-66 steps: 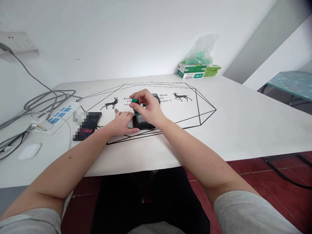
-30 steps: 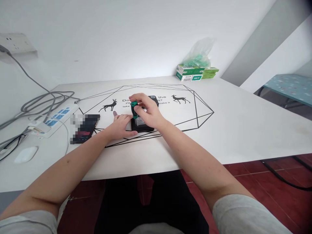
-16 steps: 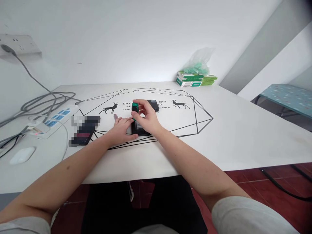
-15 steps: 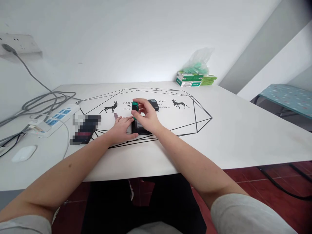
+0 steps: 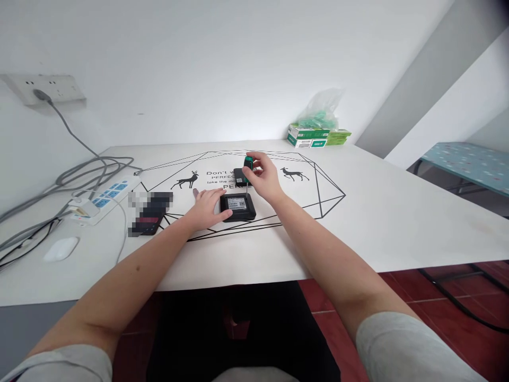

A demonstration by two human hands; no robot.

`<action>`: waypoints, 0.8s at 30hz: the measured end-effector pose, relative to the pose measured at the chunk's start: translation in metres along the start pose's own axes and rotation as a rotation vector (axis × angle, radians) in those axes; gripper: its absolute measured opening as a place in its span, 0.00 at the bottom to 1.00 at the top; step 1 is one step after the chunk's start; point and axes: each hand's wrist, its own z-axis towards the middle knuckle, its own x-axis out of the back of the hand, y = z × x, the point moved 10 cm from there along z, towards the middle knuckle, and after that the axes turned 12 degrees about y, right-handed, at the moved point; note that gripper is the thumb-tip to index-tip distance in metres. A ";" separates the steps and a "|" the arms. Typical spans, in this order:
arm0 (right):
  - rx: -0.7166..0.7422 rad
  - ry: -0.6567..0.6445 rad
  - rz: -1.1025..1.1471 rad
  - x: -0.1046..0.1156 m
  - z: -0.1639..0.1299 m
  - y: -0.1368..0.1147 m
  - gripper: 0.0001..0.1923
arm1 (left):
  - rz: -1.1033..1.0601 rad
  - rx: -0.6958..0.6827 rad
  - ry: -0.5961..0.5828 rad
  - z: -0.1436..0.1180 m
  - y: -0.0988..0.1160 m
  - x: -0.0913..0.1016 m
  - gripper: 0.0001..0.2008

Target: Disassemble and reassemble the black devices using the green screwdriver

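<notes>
Your right hand [image 5: 265, 180] fingers pinch green screwdriver [image 5: 248, 168] upright over black device [image 5: 237, 206]; your left hand [image 5: 209, 208] flat, fingers open, steadying device.

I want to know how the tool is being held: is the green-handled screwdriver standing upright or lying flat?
Upright. The right hand pinches the screwdriver by its green handle, shaft pointing down toward the black device that the left hand steadies.

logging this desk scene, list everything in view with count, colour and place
black device: 1, black, table centre
second black piece: 1, black, behind it
screwdriver: 1, green handle, upright in right hand
phone: 1, black, left of centre
power strip: 1, white and blue, left
mouse: 1, white, far left
boxes: stack, green and white, back edge
table: 1, white
left hand: steadies device
right hand: fingers grip screwdriver
</notes>
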 end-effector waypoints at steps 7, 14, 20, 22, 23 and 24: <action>0.082 -0.015 -0.078 0.001 -0.002 -0.005 0.21 | -0.004 -0.026 0.037 0.001 0.008 -0.002 0.30; 0.043 0.065 0.081 -0.004 0.003 -0.012 0.10 | 0.015 -0.011 0.141 0.004 0.010 0.006 0.20; -0.059 0.088 0.104 -0.013 0.001 -0.003 0.14 | 0.086 0.008 0.090 0.016 0.024 0.003 0.15; -0.045 0.136 0.068 -0.006 -0.002 -0.004 0.14 | 0.108 0.047 0.051 0.018 0.025 -0.001 0.15; -0.030 0.161 0.048 -0.002 -0.003 -0.005 0.14 | 0.116 0.043 0.040 0.019 0.027 -0.002 0.15; -0.014 0.172 0.032 0.002 -0.005 -0.007 0.14 | 0.121 0.034 0.044 0.018 0.028 -0.002 0.15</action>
